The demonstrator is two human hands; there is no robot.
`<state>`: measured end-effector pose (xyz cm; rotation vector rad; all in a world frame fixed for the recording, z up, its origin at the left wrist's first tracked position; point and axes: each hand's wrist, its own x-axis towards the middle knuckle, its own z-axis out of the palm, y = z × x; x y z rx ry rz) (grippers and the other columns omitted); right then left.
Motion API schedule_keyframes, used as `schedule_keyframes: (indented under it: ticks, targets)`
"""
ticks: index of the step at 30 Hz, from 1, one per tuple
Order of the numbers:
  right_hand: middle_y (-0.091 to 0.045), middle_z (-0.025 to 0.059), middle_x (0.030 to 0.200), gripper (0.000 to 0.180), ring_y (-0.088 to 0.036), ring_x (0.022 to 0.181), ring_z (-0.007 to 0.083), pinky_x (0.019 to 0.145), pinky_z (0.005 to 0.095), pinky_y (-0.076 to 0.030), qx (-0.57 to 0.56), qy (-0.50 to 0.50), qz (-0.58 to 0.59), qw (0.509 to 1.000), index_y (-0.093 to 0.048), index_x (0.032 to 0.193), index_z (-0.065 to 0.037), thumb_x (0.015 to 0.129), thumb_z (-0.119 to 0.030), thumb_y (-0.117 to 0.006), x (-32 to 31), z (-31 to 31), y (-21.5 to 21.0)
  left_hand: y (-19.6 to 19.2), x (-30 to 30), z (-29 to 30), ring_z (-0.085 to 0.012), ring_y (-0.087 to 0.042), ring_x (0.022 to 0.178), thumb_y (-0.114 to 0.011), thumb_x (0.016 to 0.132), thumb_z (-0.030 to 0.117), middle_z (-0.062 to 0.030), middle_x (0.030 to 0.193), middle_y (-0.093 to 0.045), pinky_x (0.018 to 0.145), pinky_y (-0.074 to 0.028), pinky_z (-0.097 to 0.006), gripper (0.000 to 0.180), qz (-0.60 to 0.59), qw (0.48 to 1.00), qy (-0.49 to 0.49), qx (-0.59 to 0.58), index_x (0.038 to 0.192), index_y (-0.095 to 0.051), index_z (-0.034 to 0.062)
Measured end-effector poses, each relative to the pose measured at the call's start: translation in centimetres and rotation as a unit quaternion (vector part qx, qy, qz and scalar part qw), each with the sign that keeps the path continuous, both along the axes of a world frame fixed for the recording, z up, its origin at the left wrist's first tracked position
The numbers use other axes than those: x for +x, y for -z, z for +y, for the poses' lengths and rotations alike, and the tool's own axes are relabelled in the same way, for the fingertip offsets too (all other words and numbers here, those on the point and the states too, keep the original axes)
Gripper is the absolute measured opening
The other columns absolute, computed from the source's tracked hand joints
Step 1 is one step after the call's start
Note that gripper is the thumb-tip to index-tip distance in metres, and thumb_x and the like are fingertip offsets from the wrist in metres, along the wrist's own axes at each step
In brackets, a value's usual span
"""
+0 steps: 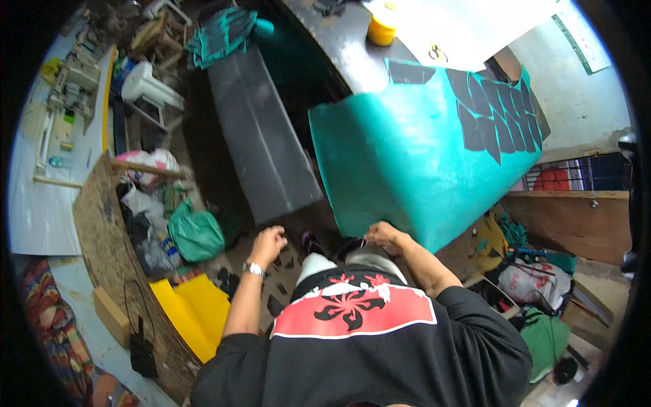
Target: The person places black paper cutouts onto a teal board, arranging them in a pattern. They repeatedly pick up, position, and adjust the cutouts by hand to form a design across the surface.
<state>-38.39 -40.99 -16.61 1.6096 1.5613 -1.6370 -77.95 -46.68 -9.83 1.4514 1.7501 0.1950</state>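
Note:
My right hand is closed, fingers curled, at the lower edge of a large teal sheet that hangs over the table. A thin, pale sliver shows at its fingertips, too small to name. My left hand is raised, its fingers curled in and nothing visible in them. It is just below the near end of a long dark grey sheet, apart from it. Rows of dark cut pieces lie on the teal sheet's upper right part.
A yellow tub and white paper are on the dark table. Teal-edged scraps lie at the grey sheet's far end. Left are a white stool, a green bag and a yellow sheet. Bags crowd the right.

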Motion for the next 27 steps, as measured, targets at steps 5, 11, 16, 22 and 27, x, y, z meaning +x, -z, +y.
schedule_keyframes:
  ticks: [5,11,16,22,27]
  targets:
    - [-0.073,0.0061,0.077,0.046,-0.068,0.061,0.0150,0.047,0.0264,-0.046,-0.255,0.183,0.195,0.929,-0.073,0.086,-0.009,0.095,-0.053,-0.065,3.1,3.2,0.1,0.3,2.7,3.0,-0.0249,-0.073,0.090,-0.078,0.086,0.017,-0.0137,0.100,-0.075,0.085,-0.057,-0.037,0.039,-0.053,0.997,-0.007,-0.048,0.123,-0.069,0.0050]
    - [-0.073,0.0151,0.089,0.058,-0.065,0.059,0.0168,0.046,0.0222,-0.043,-0.370,0.182,0.487,0.770,-0.073,0.097,-0.003,0.100,-0.058,-0.054,3.0,3.9,-1.7,-3.5,9.0,14.1,-0.0168,-0.071,0.093,-0.074,0.090,0.014,-0.0098,0.103,-0.075,0.085,-0.057,-0.033,0.036,-0.170,0.984,0.027,0.052,0.124,-0.068,0.0047]
    - [-0.072,0.0219,0.096,0.061,-0.060,0.054,0.0152,0.043,0.0210,-0.039,-0.261,0.272,0.701,0.605,-0.070,0.112,-0.002,0.099,-0.059,-0.055,2.3,5.0,-6.6,-8.1,12.5,27.0,-0.0119,-0.066,0.102,-0.073,0.093,0.017,-0.0027,0.111,-0.072,0.092,-0.054,-0.031,0.031,-0.226,0.963,0.068,0.131,0.122,-0.070,0.0052]
    - [-0.068,0.0232,0.100,0.093,-0.056,0.048,0.0141,0.043,0.0226,-0.043,-0.085,0.380,0.658,0.644,-0.023,0.159,-0.009,0.092,-0.058,-0.067,7.1,6.7,-14.5,-11.3,15.4,50.4,-0.0184,-0.072,0.099,-0.072,0.091,0.014,-0.0105,0.109,-0.075,0.088,-0.055,-0.032,0.023,-0.075,0.912,0.186,0.358,0.111,-0.074,0.0033]
    - [-0.068,0.0229,0.096,0.093,-0.053,0.047,0.0150,0.043,0.0232,-0.043,0.013,0.555,0.582,0.595,-0.012,0.162,-0.012,0.096,-0.050,-0.066,7.5,7.3,-15.7,-10.0,18.3,67.1,-0.0303,-0.068,0.110,-0.074,0.087,0.017,-0.0155,0.117,-0.071,0.097,-0.053,-0.039,0.030,0.067,0.890,0.192,0.409,0.115,-0.073,0.0065]
